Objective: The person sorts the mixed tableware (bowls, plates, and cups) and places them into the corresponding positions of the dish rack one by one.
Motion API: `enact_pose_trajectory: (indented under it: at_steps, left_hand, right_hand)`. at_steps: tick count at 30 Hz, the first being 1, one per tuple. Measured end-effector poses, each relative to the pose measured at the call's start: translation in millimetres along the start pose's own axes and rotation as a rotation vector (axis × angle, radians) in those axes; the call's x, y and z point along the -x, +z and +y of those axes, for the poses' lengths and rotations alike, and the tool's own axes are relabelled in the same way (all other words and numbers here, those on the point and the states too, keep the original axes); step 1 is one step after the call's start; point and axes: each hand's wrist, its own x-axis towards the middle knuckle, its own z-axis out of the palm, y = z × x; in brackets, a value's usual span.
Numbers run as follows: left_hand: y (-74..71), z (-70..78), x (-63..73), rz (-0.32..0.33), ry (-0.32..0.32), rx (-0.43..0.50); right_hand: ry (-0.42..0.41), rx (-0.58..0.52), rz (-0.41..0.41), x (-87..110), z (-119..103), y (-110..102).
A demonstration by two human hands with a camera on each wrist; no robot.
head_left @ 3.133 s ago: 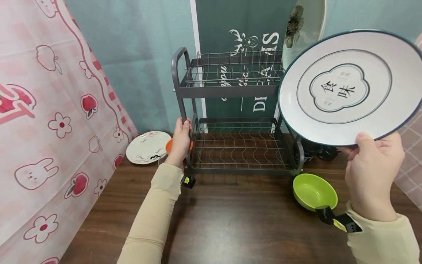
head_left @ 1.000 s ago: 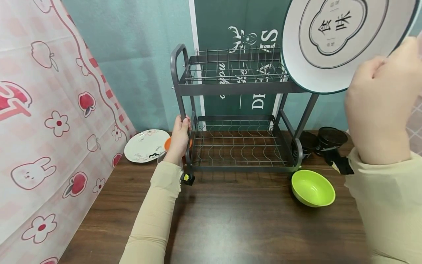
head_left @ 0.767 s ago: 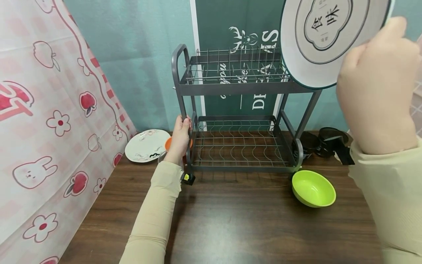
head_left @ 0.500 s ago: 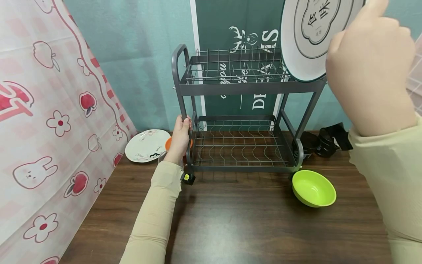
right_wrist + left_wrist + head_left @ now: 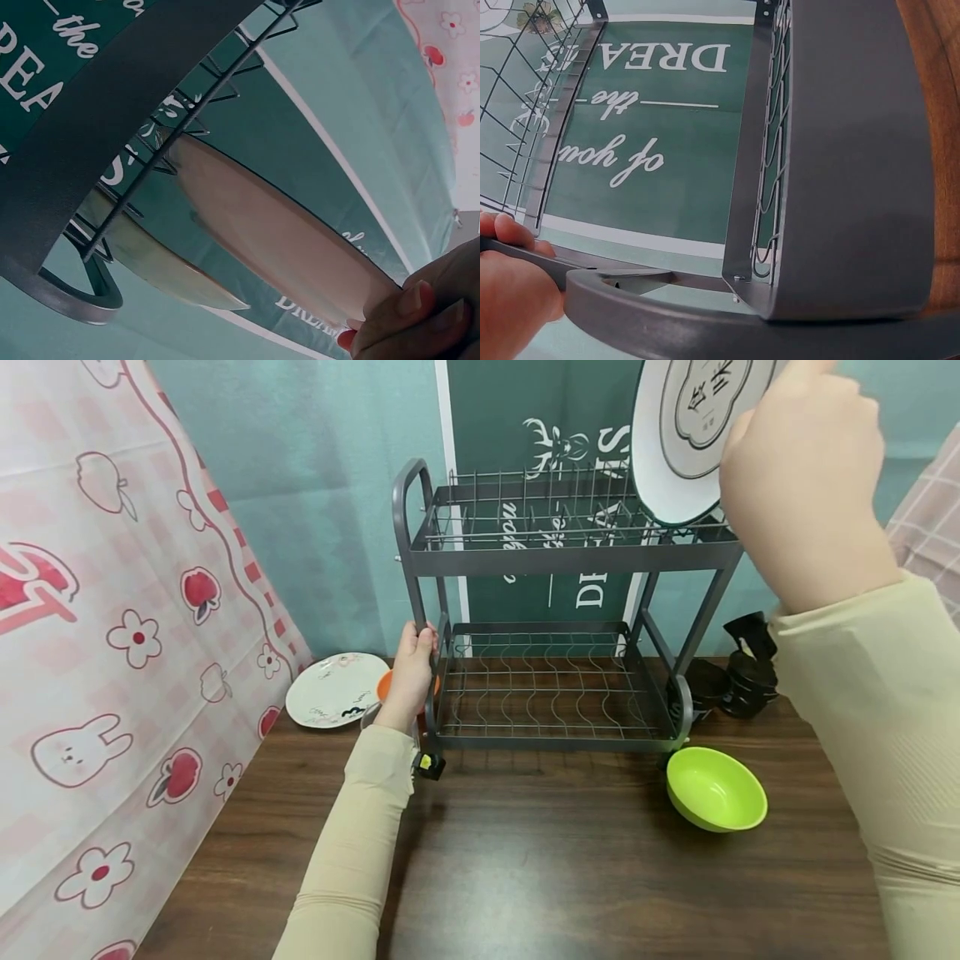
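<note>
My right hand [image 5: 810,485] holds a white plate [image 5: 656,468] with a dark rim and black characters by its far edge. The plate stands nearly upright over the right part of the upper tier of a grey two-tier dish rack [image 5: 547,560]. In the right wrist view the plate's [image 5: 277,232] lower end is among the tier's wires; whether it rests there I cannot tell. Fingers of the right hand [image 5: 420,315] pinch the opposite edge. Another plate [image 5: 165,262] leans in the same tier. My left hand [image 5: 411,672] grips the rack's left post.
A lime-green bowl [image 5: 716,789] sits on the wooden table [image 5: 525,877] by the rack's front right foot. Black cups [image 5: 705,685] stand behind on the right. To the left are a flat floral plate [image 5: 337,689] and an orange-rimmed item [image 5: 384,685], partly hidden by the left hand.
My right hand has carried the plate up and left, from beside the rack to over its upper tier, turning it more edge-on. The left hand has stayed on the post.
</note>
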Motion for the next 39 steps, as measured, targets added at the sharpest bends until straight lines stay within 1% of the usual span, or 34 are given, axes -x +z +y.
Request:
enact_pose_trajectory:
  at_steps: [4, 9, 11, 13, 15, 18, 20, 26, 32, 39]
  left_hand:
    - [-1.6, -0.8, -0.1, 0.001, -0.001, -0.008]
    - [-3.7, -1.3, -1.2, -0.012, 0.001, -0.024]
    - [-4.2, -0.8, -1.1, -0.02, -0.003, -0.016]
    - [-3.9, 2.7, 1.1, -0.026, -0.011, -0.013]
    - [-3.5, 2.2, 1.9, -0.025, -0.009, -0.008]
    - [-2.3, 1.2, 2.6, -0.019, 0.0, -0.005]
    - [-2.0, -2.3, 1.1, -0.013, 0.011, -0.003]
    - [-0.9, -2.3, 0.2, -0.01, 0.013, 0.002]
    - [-0.6, -2.7, -0.4, -0.01, 0.01, -0.02]
    - [0.0, -2.8, -1.0, -0.006, 0.02, -0.008]
  right_hand:
    - [0.009, -0.007, -0.025, -0.8, -8, 0]
    - [0.013, 0.024, -0.061, -5.5, -19, 2]
    - [0.022, 0.028, -0.074, -8.1, -22, 3]
    - [0.037, 0.007, -0.078, -10.5, -25, 6]
    - [0.053, -0.012, -0.08, -12.9, -28, 8]
    - [0.062, -0.029, -0.08, -16.1, -30, 13]
    - [0.057, -0.015, -0.086, -17.9, -31, 16]
    - [0.053, 0.034, -0.109, -21.1, -33, 22]
    - [0.074, 0.032, -0.116, -21.0, -36, 23]
    - [0.101, 0.023, -0.139, -21.9, -43, 24]
